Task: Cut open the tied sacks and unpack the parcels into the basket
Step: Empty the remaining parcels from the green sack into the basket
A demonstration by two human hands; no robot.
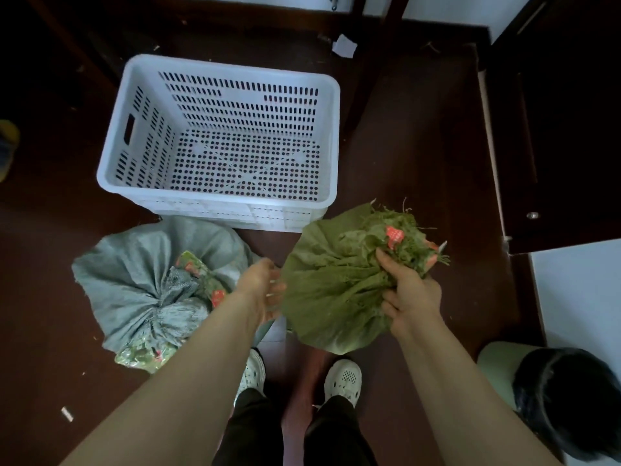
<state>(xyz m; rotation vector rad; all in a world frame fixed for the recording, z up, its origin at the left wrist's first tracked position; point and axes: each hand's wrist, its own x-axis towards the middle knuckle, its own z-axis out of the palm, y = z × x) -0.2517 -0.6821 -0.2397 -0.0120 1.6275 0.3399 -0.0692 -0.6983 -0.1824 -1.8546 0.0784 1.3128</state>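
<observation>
Right hand [408,294] fingers clenched on green sack [336,284] neck, left hand [265,290] fingers loose beside it

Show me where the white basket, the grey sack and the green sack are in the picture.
white basket [232,67]: head view, on its far rim.
grey sack [134,260]: head view, on the cloth left of its tied neck.
green sack [329,287]: head view, on the cloth below its gathered neck.

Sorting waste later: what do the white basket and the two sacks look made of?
White basket: moulded plastic, judging by its uniform perforations and smooth rim. Green sack and grey sack: probably woven plastic fabric, matte, with crinkled folds and frayed threads at the mouth.
</observation>
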